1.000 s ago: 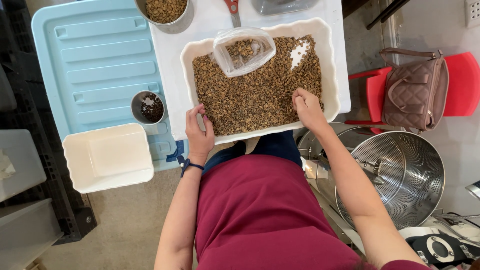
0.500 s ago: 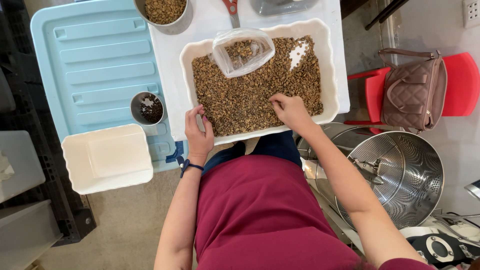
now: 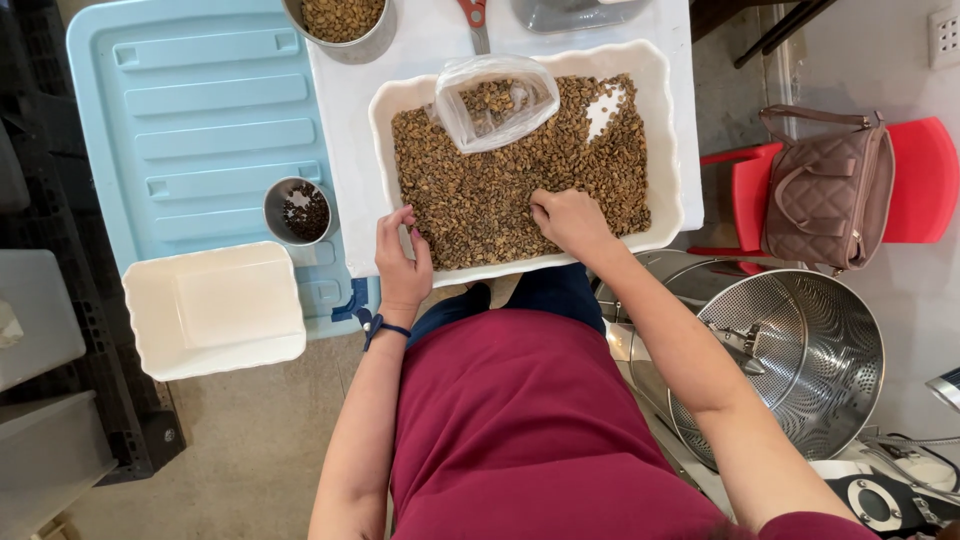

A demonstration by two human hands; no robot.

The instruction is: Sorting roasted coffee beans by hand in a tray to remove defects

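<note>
A small steel cup (image 3: 298, 210) of dark beans stands on the pale blue lid (image 3: 190, 120); an empty white tray (image 3: 215, 310) overlaps the lid's near edge. A quilted handbag (image 3: 825, 185) rests on a red chair (image 3: 925, 180).

- The right hand (image 3: 570, 220) has travelled leftward across the coffee beans (image 3: 500, 190): a second ago it lay near the right wall of the white tray (image 3: 672, 150), and now it rests on the beans near the middle of the tray's near edge, fingers curled down into them.
- The left hand (image 3: 402, 262) has barely shifted on the tray's near left corner; its fingers now sit a little higher over the rim.
</note>
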